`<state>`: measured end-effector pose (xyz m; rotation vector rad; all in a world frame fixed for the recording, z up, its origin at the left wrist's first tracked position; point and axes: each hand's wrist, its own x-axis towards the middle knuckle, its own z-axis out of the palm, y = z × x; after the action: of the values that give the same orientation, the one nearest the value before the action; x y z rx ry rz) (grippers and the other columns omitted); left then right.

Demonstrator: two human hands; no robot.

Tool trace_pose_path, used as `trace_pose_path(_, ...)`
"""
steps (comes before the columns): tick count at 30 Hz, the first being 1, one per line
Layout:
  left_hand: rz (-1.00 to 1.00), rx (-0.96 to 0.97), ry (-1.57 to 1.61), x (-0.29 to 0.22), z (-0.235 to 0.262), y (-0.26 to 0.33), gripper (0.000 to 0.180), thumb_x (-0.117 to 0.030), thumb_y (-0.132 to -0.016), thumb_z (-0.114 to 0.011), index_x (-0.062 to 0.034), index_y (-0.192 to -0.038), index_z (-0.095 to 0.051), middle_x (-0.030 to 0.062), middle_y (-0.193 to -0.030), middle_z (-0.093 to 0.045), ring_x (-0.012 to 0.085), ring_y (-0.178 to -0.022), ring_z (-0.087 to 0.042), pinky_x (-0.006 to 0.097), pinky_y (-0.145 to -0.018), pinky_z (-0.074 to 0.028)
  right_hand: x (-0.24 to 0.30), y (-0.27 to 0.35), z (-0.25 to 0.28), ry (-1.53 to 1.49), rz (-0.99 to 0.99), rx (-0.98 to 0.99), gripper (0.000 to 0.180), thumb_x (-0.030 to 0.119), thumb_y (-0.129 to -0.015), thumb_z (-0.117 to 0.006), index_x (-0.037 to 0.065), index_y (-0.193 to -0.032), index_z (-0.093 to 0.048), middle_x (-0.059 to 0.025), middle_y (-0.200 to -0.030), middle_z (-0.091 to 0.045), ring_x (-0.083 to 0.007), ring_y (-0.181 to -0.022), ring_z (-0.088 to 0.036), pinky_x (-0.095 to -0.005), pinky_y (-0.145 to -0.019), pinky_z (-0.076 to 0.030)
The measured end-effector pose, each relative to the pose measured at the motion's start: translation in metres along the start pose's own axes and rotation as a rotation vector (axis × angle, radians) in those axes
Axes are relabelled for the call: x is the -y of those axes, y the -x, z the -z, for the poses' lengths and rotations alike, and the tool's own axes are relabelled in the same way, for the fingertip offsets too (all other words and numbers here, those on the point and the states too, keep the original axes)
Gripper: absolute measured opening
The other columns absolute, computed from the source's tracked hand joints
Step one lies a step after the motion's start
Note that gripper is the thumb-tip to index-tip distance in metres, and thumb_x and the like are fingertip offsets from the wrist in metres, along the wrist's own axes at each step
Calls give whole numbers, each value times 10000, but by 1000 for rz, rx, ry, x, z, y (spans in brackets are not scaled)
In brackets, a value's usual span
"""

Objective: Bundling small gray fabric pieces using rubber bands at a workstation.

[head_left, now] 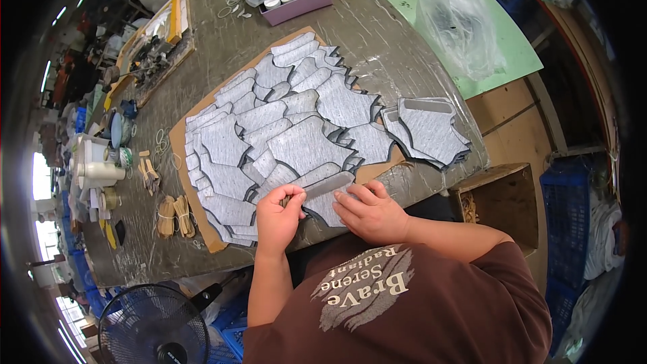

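Observation:
Low in the middle, a cut grey fabric piece (325, 210) with a dark border lies in front of me, with a darker grey strip (329, 186) along its far edge. My left hand (278, 221) is closed, thumb and forefinger pinching the piece at the strip's left end. My right hand (372, 214) rests its bent, slightly parted fingers on the right side of the piece. Beyond my hands, many overlapping grey fabric pieces (300, 145) cover a brown cardboard sheet (178, 152). To the right sits a separate stack of fabric pieces (431, 131); its top piece also bears a darker strip.
A purple box (296, 8) with jars stands at the table's far side. Tied bundles (176, 216) and rubber bands lie left. A clear plastic bag (461, 23) rests on a green board (519, 61). Below are a fan (153, 327) and, at right, a wooden box (495, 182).

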<state>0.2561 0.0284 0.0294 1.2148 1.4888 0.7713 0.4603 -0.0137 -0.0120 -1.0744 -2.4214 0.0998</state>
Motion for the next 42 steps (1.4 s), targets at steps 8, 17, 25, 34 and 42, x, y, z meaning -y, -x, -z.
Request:
trace_pose_path(8,-3,-13,-5,1,-1,-1,26,-36,-818,-613,-15,-829,-624,-7,-591,-564,41,-489,-512,175,-448,-381,0,0,0,15,1,-6,328,225,-729,-628,93,-1028,-600,-56,-1172,-526,-228,-1136,-436,-414,-892,-312)
trace_pose_path(17,-91,-84,-97,8,-7,0,57,-34,-818,-612,19,-830,-626,25,-660,-579,55,-512,-520,200,-466,-412,2,0,4,11,-23,42,278,205,-748,-609,107,-1007,-605,-45,-1160,-522,-250,-1214,-409,-464,-868,-296)
trace_pose_path(25,-449,-204,-582,-5,-12,5,55,-30,-769,-623,10,-787,-591,147,-741,-573,308,-680,-569,359,-631,-452,-2,-1,6,-204,-147,-73,320,163,-732,-653,92,-1035,-579,-85,-1125,-511,-272,-1133,-446,-472,-877,-321)
trace_pose_path(34,-201,-12,130,5,-16,17,65,35,-825,-562,-6,-873,-546,66,-878,-593,68,-551,-491,198,-480,-405,-16,-15,20,-703,-467,-375,181,3,-724,-672,24,-887,-597,-100,-774,-600,-273,-720,-585,-332,-652,-472)
trace_pose_path(42,-203,47,447,11,-4,10,93,-34,-901,-505,-9,-986,-475,61,-805,-518,79,-529,-483,193,-430,-387,-81,-4,102,-525,-930,-445,125,60,-788,-621,-10,-889,-644,-130,-775,-648,-197,-704,-617,-289,-670,-479)
